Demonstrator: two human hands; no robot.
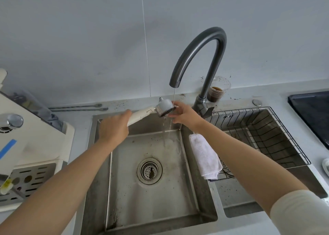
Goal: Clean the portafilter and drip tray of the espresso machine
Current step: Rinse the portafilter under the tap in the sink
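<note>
The portafilter [164,107], cream handle and grey head, is held tilted over the left sink basin [153,195] under the dark faucet's [199,56] thin stream. My left hand [114,127] grips its handle. My right hand [183,114] touches the rim of the head, and water runs off below it. The espresso machine [33,140] stands at the left with its slotted drip tray [30,179] in place.
A white cloth [204,156] hangs over the divider between basins. A wire rack [263,136] sits in the right basin. A plastic cup of dark liquid [216,92] stands behind the faucet. A black cooktop [313,113] is at far right. Coffee grounds speckle the counter.
</note>
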